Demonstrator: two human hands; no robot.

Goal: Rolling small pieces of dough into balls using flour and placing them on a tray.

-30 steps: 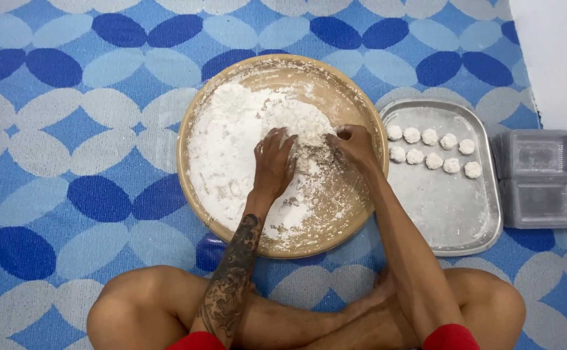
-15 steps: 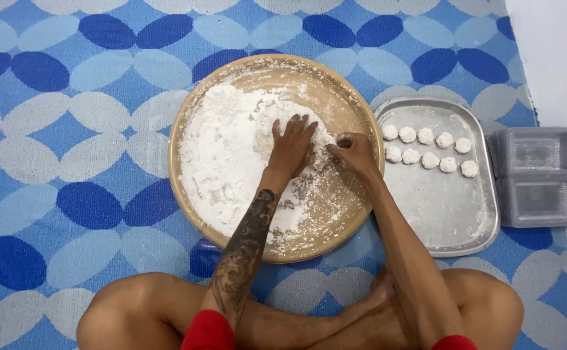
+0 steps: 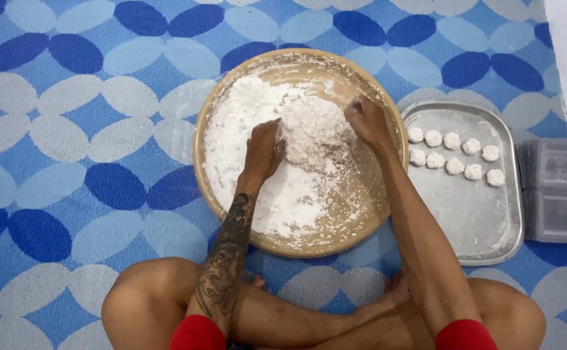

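My left hand [image 3: 262, 152] and right hand [image 3: 366, 120] cup the dough [image 3: 316, 133] from both sides, fingers curled against it, in the middle of the bowl [image 3: 206, 126]. It looks soft, crumbly and light. I should scoop from underneath.

1. Home setting, food prep done on the floor; no table or counter in view.
2. Floor covered by a blue-and-white patterned mat [image 3: 69, 149]; the person sits cross-legged on it, bare legs at the bottom of the view.
3. Round wooden tray [image 3: 209, 129] holding white flour and crumbly dough [image 3: 312, 133] lies directly on the mat.
4. Metal tray [image 3: 471, 220] with small white dough balls [image 3: 455, 152] just right of it.
5. Grey plastic containers [image 3: 559, 188] at the right edge, beside pale bare floor.
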